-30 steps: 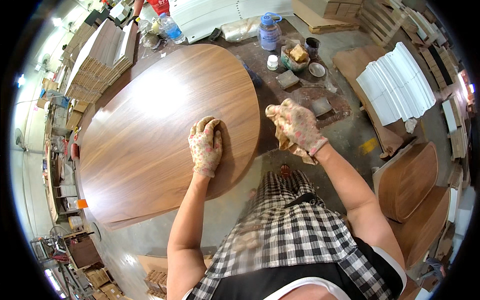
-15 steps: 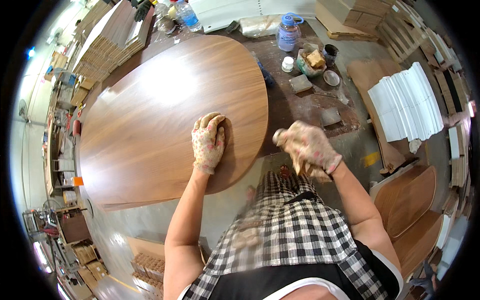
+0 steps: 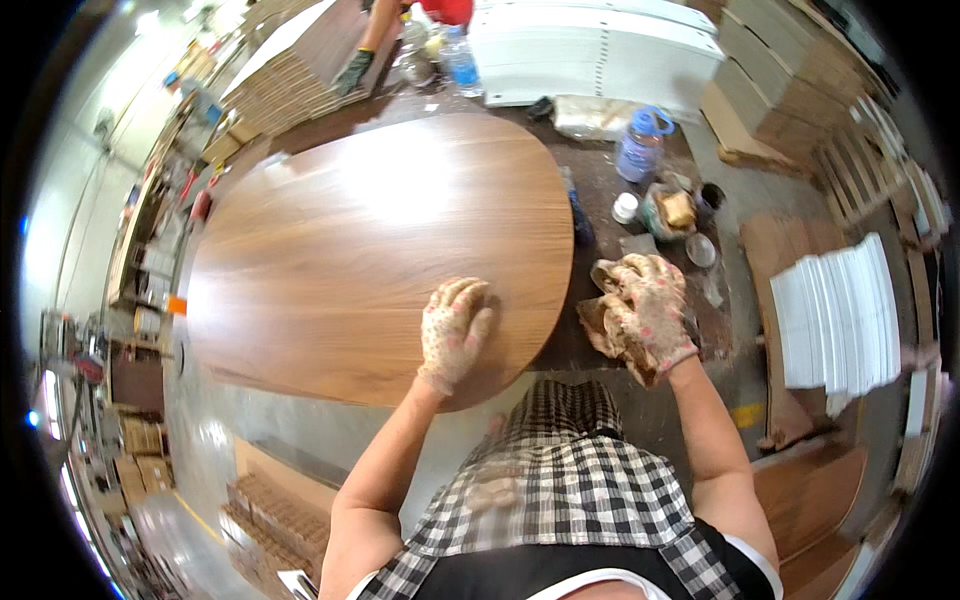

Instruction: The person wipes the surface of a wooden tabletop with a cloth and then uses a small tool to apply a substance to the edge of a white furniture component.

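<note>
A large rounded wood-grain tabletop (image 3: pixel 330 270) lies flat, its right end curved. My left hand (image 3: pixel 455 335), in a flower-patterned knit glove, rests palm down near that end, fingers loosely bent and nothing visible in them. To the right, beyond the tabletop's edge, my right hand (image 3: pixel 650 310) in a matching stained glove is closed around a crumpled brown rag (image 3: pixel 625 345). It is over the dark workbench (image 3: pixel 715 330). Close beyond it are a grey block (image 3: pixel 637 244), partly covered by the hand, and a tub with a yellowish sponge (image 3: pixel 678 209).
A blue-capped water jug (image 3: pixel 640 150), a small white bottle (image 3: pixel 625 207) and a dark cup (image 3: pixel 709 198) stand at the bench's far right. Stacked white panels (image 3: pixel 590 55) lie behind. Another person's gloved hand (image 3: pixel 354 72) touches a board stack (image 3: pixel 290 70). White sheets (image 3: pixel 835 315) lie right.
My right hand has moved away from my body with the rag, over the bench. My left hand stays on the tabletop. The view has shifted, and the other person's arm shows more.
</note>
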Available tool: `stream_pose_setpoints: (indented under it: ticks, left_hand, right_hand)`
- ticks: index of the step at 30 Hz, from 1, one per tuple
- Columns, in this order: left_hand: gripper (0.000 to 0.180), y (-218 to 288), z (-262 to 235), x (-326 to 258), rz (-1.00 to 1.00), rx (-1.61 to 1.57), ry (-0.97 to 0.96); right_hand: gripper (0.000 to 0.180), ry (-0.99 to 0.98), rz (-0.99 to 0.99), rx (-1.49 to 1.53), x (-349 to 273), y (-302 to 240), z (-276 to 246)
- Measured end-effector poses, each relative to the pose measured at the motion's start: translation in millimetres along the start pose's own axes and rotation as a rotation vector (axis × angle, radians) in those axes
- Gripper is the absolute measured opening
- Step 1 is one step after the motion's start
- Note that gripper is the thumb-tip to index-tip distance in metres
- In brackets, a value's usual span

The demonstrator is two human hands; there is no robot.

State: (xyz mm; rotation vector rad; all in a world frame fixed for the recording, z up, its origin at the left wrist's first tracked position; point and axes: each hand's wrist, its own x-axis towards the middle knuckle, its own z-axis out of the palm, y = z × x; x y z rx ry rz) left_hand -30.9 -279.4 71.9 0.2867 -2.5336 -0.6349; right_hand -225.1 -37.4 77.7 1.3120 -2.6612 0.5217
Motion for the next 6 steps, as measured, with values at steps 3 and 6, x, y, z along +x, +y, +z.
stream_pose_setpoints:
  ticks: [3,6]
  left_hand:
    - [0.038,23,1,-17,-0.079,0.021,-0.041]
    - [0.053,29,-17,-47,-0.181,0.190,-0.148]
  right_hand:
    - [0.033,0.153,-0.014,0.200,14,-3,9]
    - [0.036,0.112,0.009,0.517,27,-5,43]
